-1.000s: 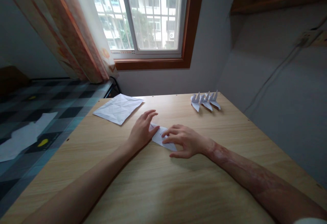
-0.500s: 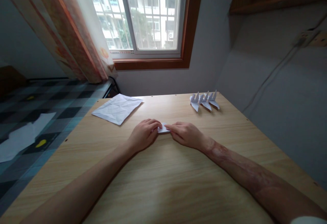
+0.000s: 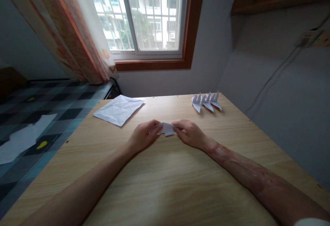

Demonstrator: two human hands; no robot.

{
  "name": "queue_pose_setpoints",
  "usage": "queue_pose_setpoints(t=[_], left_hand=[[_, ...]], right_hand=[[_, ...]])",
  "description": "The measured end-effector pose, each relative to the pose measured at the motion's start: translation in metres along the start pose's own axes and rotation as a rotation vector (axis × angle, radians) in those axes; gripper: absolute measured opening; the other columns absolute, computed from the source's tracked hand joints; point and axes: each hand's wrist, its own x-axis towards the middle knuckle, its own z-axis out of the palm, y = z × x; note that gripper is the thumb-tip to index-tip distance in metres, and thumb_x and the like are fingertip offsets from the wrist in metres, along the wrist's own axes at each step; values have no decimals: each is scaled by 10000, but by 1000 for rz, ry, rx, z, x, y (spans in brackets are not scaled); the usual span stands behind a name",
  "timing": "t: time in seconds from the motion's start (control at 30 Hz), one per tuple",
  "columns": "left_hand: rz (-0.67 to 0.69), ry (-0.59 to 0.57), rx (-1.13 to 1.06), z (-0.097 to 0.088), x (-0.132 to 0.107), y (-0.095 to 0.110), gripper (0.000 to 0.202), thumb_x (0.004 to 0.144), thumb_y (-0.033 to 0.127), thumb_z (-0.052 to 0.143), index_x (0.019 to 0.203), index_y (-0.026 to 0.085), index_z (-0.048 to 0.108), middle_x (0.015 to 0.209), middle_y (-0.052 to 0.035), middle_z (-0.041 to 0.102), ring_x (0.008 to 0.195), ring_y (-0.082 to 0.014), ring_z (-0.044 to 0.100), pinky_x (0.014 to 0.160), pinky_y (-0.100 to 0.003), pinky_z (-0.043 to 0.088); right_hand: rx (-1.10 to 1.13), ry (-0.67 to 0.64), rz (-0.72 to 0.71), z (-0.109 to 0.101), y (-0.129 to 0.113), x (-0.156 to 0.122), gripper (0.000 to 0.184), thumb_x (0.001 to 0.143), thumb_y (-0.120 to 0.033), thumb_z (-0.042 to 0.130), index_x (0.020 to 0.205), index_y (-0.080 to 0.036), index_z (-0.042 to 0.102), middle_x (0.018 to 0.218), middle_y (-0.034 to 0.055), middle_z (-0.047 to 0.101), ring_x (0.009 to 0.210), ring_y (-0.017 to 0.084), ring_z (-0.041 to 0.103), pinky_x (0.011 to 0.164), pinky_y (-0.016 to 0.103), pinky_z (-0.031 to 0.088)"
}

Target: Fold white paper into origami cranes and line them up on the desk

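Pinching a small folded piece of white paper from opposite sides, my left hand and right hand face each other above the pale wood-grained desk. I have thumb and fingers closed on it at each end; the fingertips cover those ends, and a little flap shows at the near edge. I cannot tell whether the paper touches the desk. Beyond my left hand I see a flat, creased square sheet of white paper. Toward the far right corner, three bird-like figures of folded white paper stand in a close row.
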Motion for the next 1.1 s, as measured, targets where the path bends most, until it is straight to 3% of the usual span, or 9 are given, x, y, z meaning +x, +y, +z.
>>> queue_pose_setpoints(t=[0.17,0.27,0.37,0.53,0.73,0.87,0.97,1.1], left_hand=[[-119,2,-281,2,2,-1,348,1039,517,689,1123,183,743,760,11,711,635,-125,603,565,-217,458],[-125,-19,-284,2,4,-3,324,1044,496,688,1168,200,731,747,21,676,652,-132,617,581,-218,490],[-58,3,-179,2,5,-7,251,1020,446,715,1104,211,736,905,-32,729,796,-175,678,685,-271,579],[166,12,135,1,7,-10,82,1010,302,718,1031,244,772,1118,-86,742,1021,-250,694,944,-430,591],[253,-62,280,1,6,-7,223,1060,195,580,1148,250,777,1182,-82,777,1055,-260,713,988,-446,547],[275,-143,269,3,5,-7,233,1051,180,580,1110,249,794,1194,-73,810,1043,-253,732,987,-432,551],[237,-112,244,4,5,-6,185,1064,239,605,1086,239,788,1141,-79,808,1012,-244,734,956,-402,568],[218,-93,238,5,5,-7,143,1057,252,632,1028,230,770,1098,-76,790,996,-236,726,928,-377,574]], right_hand=[[273,64,192,0,4,0,328,1090,-341,614,1394,-249,695,931,19,760,806,181,699,735,291,555],[396,4,286,0,6,2,347,1076,-360,617,1392,-232,686,841,-13,717,712,153,665,656,251,519],[327,-21,297,1,10,5,270,1050,-328,647,1265,-208,758,823,-5,720,718,154,646,674,261,498],[107,18,198,3,16,5,215,962,-190,714,1167,-206,778,951,43,743,844,197,653,809,334,526],[-14,100,0,-2,7,4,361,915,-159,784,1262,-244,726,1233,105,726,1153,289,668,1054,469,535],[-50,7,-150,-5,-1,3,168,965,-247,807,1124,-271,758,1160,82,764,1078,276,676,1008,454,545],[-53,-71,-227,-4,-2,3,28,996,-253,783,1008,-268,762,1057,49,798,968,241,686,935,410,553],[-101,-87,-252,-1,-2,3,79,1015,-233,747,943,-263,761,938,34,801,879,223,692,873,387,546]])
